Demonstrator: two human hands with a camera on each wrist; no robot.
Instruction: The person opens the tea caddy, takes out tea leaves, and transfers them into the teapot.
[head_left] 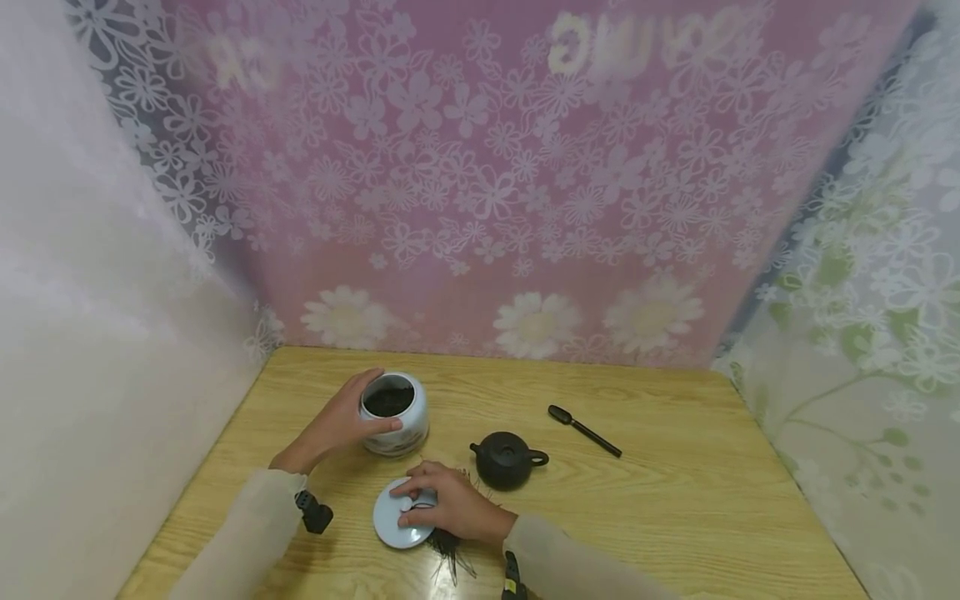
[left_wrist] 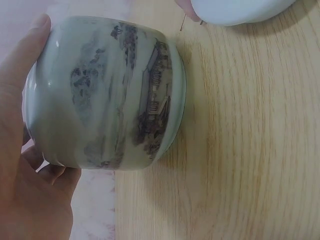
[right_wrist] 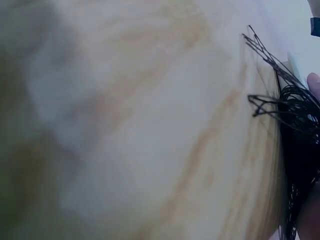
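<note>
My left hand (head_left: 348, 419) grips a white porcelain jar (head_left: 412, 432) near its rim, thumb on the near side. The jar is lidless and holds dark leaf-like stuff (head_left: 388, 402); a grey landscape is painted on its wall (left_wrist: 107, 95). Toward the front, my right hand (head_left: 457, 502) pinches the knob of the pale round lid (head_left: 392, 527). I cannot tell whether this lid touches the table. Thin black wiry strands (head_left: 447, 546) stick out beneath the right hand, and appear as a dark tangle (right_wrist: 300, 107) in the right wrist view.
A small dark teapot (head_left: 501, 462) stands right of the jar, its handle pointing right. Farther right lies a black long-handled scoop (head_left: 587, 432). The wooden table (head_left: 675, 500) meets a flowered pink cloth (head_left: 487, 208) at the back and pale hangings at both sides.
</note>
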